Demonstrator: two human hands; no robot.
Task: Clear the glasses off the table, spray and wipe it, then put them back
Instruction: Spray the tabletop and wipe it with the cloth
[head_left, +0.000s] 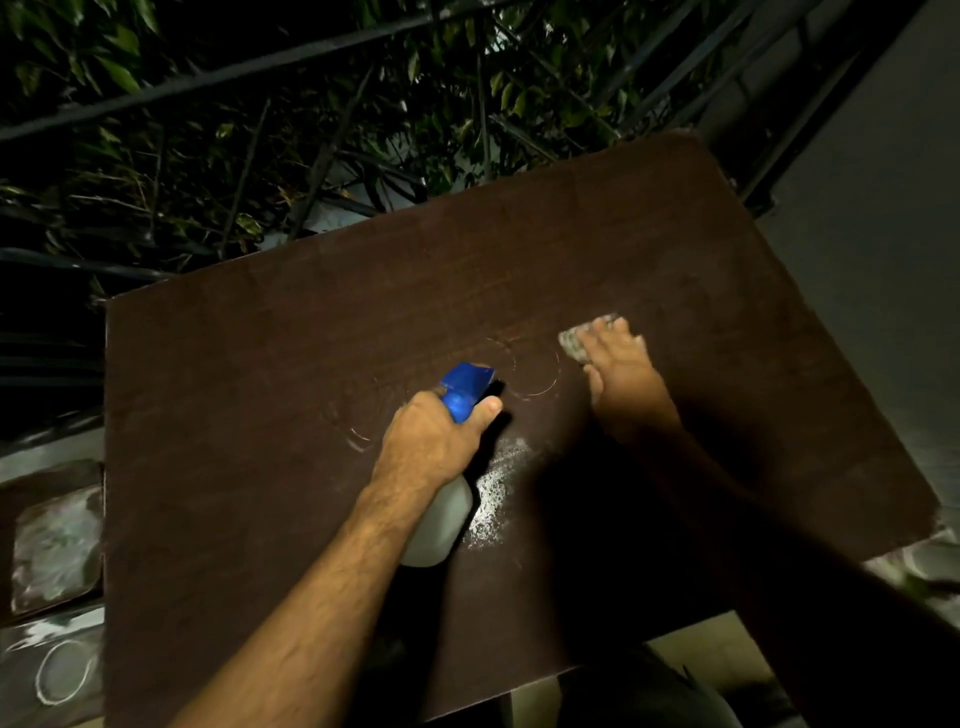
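Observation:
A dark brown table (260, 415) fills the view, with no glasses standing on it. My left hand (434, 441) grips a white spray bottle (441, 525) with a blue trigger head, its nozzle pointing toward the table's middle. My right hand (621, 369) lies flat on a grey-white cloth (574, 343), pressing it onto the table right of the centre. A wet, shiny patch (493, 499) shows just right of the bottle. Faint ring marks (540, 374) are visible between the two hands.
At the lower left, off the table, a clear glass rim (65, 670) shows on a low surface, and a pale square object (57, 545) lies above it. Dark railing bars and leafy branches (311, 130) stand beyond the far edge. A grey wall (883, 208) rises at the right.

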